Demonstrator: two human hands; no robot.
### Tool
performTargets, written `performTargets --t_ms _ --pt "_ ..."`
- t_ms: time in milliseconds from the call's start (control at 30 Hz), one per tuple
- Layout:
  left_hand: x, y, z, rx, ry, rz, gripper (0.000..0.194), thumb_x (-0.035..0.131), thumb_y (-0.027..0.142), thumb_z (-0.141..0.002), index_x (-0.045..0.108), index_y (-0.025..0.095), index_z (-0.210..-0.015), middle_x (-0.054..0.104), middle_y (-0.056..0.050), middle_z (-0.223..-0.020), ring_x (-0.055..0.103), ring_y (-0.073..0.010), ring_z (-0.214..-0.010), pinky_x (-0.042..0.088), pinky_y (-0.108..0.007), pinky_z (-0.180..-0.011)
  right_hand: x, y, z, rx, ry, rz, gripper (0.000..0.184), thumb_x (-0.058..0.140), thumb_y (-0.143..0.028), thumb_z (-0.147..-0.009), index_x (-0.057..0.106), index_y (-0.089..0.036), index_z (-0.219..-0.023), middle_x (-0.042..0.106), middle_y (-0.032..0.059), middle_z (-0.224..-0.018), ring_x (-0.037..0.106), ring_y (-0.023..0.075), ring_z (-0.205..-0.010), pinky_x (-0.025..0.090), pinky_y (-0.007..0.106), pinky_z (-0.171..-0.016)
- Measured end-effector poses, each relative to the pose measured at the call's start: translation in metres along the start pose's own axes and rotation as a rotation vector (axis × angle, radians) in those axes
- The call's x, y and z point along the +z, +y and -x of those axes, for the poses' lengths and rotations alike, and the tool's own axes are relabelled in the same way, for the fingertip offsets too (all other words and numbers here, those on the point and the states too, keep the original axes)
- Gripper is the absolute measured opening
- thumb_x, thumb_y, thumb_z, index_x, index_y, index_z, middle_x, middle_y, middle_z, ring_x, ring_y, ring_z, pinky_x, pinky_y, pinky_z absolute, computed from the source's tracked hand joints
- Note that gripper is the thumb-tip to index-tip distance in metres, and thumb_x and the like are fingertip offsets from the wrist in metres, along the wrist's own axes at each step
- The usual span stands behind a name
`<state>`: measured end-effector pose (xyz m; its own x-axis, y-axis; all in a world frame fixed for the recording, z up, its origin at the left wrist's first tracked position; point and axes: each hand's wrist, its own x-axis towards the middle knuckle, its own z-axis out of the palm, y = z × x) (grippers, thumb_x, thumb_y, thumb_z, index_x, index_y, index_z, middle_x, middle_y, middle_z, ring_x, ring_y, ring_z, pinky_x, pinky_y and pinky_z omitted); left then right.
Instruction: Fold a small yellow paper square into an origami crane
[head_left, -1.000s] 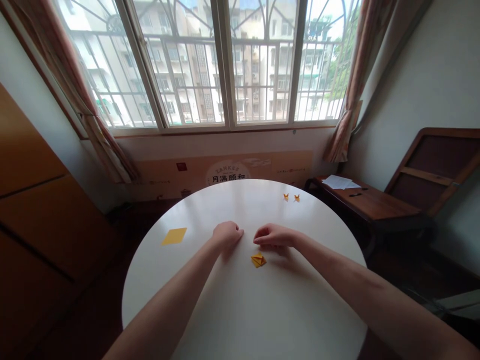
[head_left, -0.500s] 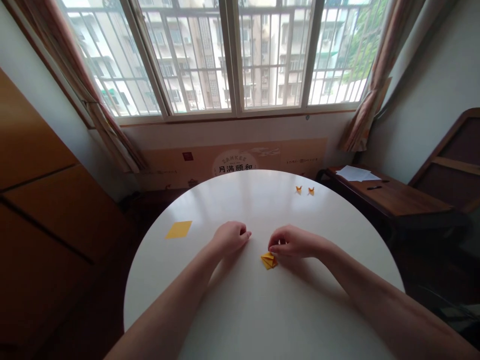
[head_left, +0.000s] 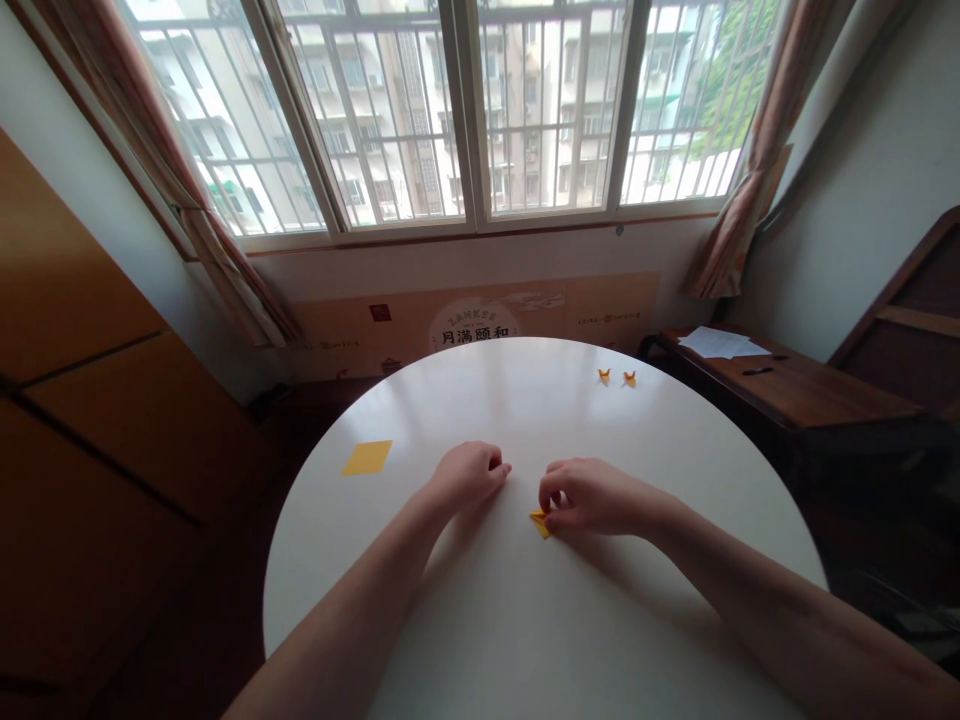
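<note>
Table [head_left: 570, 640] round, white; folded paper [head_left: 539, 524] atop; barred window [head_left: 540, 120] beyond.

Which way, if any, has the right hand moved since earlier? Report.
Yes; against the tabletop, the right hand came toward the person, onto the folded yellow paper.

Both arms [head_left: 360, 590] outstretched, fingers [head_left: 550, 486] curled

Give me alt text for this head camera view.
A person's right hand touches a folded yellow paper on a round white table, left hand nearby. A yellow sheet lies left; two orange figures stand farther back.
</note>
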<state>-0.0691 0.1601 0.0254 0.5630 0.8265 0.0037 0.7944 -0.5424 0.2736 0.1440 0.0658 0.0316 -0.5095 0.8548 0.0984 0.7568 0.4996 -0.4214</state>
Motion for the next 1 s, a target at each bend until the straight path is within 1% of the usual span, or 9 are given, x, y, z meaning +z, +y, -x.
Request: performTargets --t_ms 233,333,433,533,600,733,867,933,1000 --pt "-0.005 -0.001 0.005 -0.004 0.007 0.128 0.022 0.057 0.037 -0.084 0.073 0.021 -0.081 0.072 -0.004 -0.078 0.061 -0.02 -0.071 0.038 -0.027 -0.063 0.003 -0.002 -0.001 -0.06 0.065 0.058 0.008 0.066 -0.017 -0.079 0.071 -0.021 -0.074 0.067 -0.0001 -0.078 0.056 0.0121 -0.064 0.033 0.023 -0.059" --pt "-0.007 -0.001 0.005 -0.011 0.011 0.225 0.022 0.059 0.037 -0.081 0.072 0.021 -0.08 0.071 -0.004 -0.077 0.061 -0.0205 -0.074 0.04 -0.028 -0.066 0.005 -0.001 -0.003 -0.067 0.131 0.076 0.009 0.065 -0.019 -0.082 0.071 -0.02 -0.075 0.068 0.0005 -0.079 0.057 0.0124 -0.064 0.034 0.023 -0.06" --pt "-0.005 0.004 0.004 -0.046 -0.009 0.377 0.033 0.053 0.045 -0.084 0.07 0.018 -0.079 0.069 -0.004 -0.075 0.06 -0.0191 -0.069 0.042 -0.027 -0.063 0.005 0.001 -0.005 -0.047 0.247 0.091 0.01 0.063 -0.019 -0.086 0.072 -0.02 -0.081 0.07 0.0023 -0.085 0.059 0.0133 -0.067 0.037 0.024 -0.063" --pt "-0.002 0.014 0.005 -0.098 -0.077 0.575 0.053 0.037 0.057 -0.09 0.067 0.015 -0.08 0.066 -0.005 -0.075 0.055 -0.0151 -0.056 0.041 -0.026 -0.052 0.002 0.003 -0.006 -0.028 0.368 0.111 0.012 0.059 -0.02 -0.091 0.071 -0.019 -0.086 0.07 0.0046 -0.09 0.062 0.0156 -0.074 0.04 0.026 -0.068" --pt "-0.002 0.02 0.008 -0.116 -0.13 0.698 0.057 0.034 0.061 -0.09 0.065 0.014 -0.08 0.066 -0.006 -0.077 0.054 -0.0136 -0.054 0.04 -0.024 -0.047 -0.001 0.004 -0.006 -0.03 0.428 0.126 0.015 0.057 -0.022 -0.094 0.07 -0.019 -0.088 0.07 0.0059 -0.093 0.063 0.0172 -0.08 0.041 0.027 -0.072" --pt "-0.007 0.031 0.015 -0.114 -0.206 0.874 0.051 0.044 0.06 -0.087 0.064 0.014 -0.08 0.065 -0.007 -0.082 0.055 -0.0119 -0.056 0.038 -0.021 -0.044 -0.001 0.002 -0.006 -0.054 0.502 0.159 0.018 0.056 -0.024 -0.096 0.07 -0.02 -0.087 0.07 0.0063 -0.093 0.062 0.0183 -0.084 0.043 0.028 -0.074" --pt "-0.011 0.036 0.018 -0.104 -0.207 0.958 0.034 0.053 0.046 -0.083 0.063 0.014 -0.078 0.063 -0.005 -0.079 0.054 -0.0103 -0.056 0.036 -0.018 -0.042 0.001 -0.001 -0.006 -0.119 0.543 0.168 0.018 0.056 -0.022 -0.095 0.071 -0.02 -0.085 0.07 0.0062 -0.09 0.062 0.0186 -0.085 0.043 0.028 -0.073" --pt "-0.01 0.037 0.017 -0.099 -0.173 0.969 0.028 0.056 0.042 -0.081 0.062 0.015 -0.075 0.063 -0.004 -0.077 0.054 -0.0103 -0.056 0.036 -0.018 -0.041 0.003 -0.001 -0.007 -0.125 0.555 0.089 0.017 0.056 -0.024 -0.095 0.072 -0.021 -0.088 0.07 0.0067 -0.092 0.062 0.0193 -0.086 0.045 0.029 -0.075" --pt "-0.008 0.037 0.014 -0.094 -0.119 0.961 0.028 0.055 0.041 -0.08 0.061 0.015 -0.074 0.063 -0.004 -0.075 0.054 -0.0105 -0.055 0.037 -0.018 -0.04 0.004 0.002 -0.009 -0.055 0.59 -0.122 0.013 0.06 -0.028 -0.092 0.072 -0.022 -0.095 0.069 0.007 -0.095 0.061 0.0197 -0.085 0.047 0.03 -0.074"
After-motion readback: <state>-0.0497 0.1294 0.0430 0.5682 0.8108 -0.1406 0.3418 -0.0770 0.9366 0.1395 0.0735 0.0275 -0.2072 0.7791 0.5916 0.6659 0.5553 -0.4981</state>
